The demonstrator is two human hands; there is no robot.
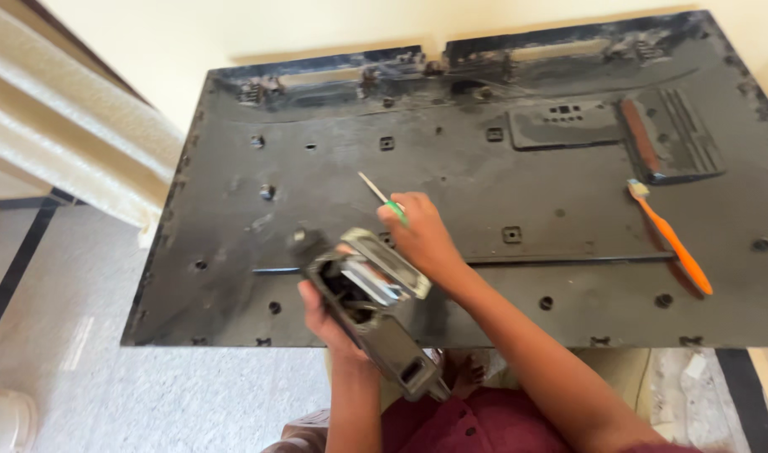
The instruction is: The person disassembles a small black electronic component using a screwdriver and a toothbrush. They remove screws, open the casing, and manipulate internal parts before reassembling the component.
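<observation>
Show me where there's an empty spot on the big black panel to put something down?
The black panel has bare room on its left part, left of the left hand, and in the middle, between the right hand and the orange toothbrush. It is crowded around the grey part and screwdriver.

The head camera looks steeply down (close in) over the black panel (451,193).

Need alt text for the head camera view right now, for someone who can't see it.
Seen from above, a person's left hand holds a dark plastic housing part while the right hand grips a green-handled screwdriver, over a large dusty black back panel. An orange toothbrush lies on the panel's right side.
</observation>
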